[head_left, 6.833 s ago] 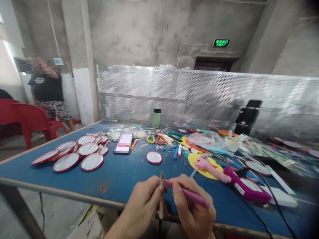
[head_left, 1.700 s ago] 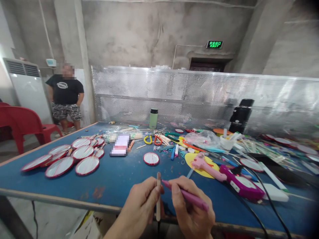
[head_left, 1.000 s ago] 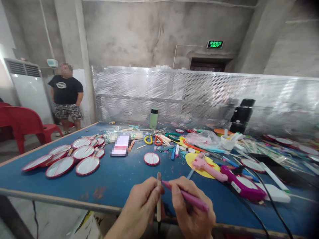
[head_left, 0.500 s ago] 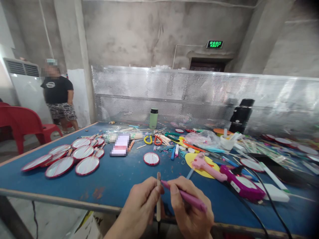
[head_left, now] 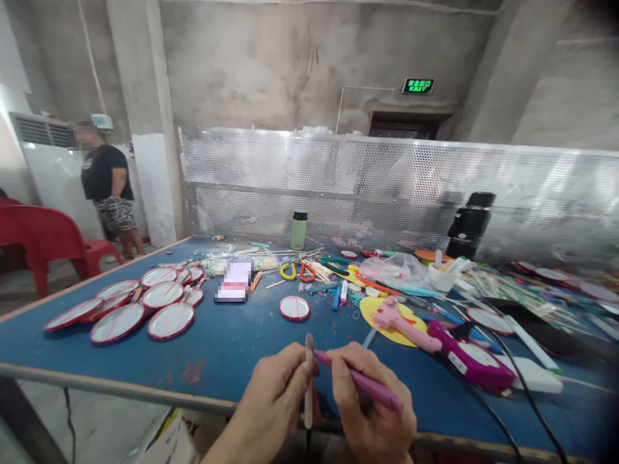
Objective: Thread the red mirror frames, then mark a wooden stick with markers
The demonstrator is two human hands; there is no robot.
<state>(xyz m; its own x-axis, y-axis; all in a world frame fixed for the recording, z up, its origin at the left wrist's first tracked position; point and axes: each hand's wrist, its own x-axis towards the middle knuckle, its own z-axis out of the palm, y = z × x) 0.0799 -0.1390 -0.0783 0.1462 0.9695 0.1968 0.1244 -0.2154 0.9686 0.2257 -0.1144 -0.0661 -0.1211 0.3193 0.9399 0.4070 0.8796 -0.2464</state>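
Observation:
My left hand pinches a flat wooden stick upright at the table's front edge, its top end sticking out above the thumb. In my right hand is a pink pen, held in a writing grip. The pen's tip points left at the upper part of the stick; whether it touches I cannot tell. Beyond my hands a small round red-rimmed disc lies flat on the blue table.
Several red-rimmed discs overlap at the left, near a phone. To the right lie a pink tool on a yellow piece, a purple device and black cables. A green bottle stands behind. A person stands far left.
The person in the background has turned and shifted a little to the left. My hands, the stick and the pen stay in nearly the same place.

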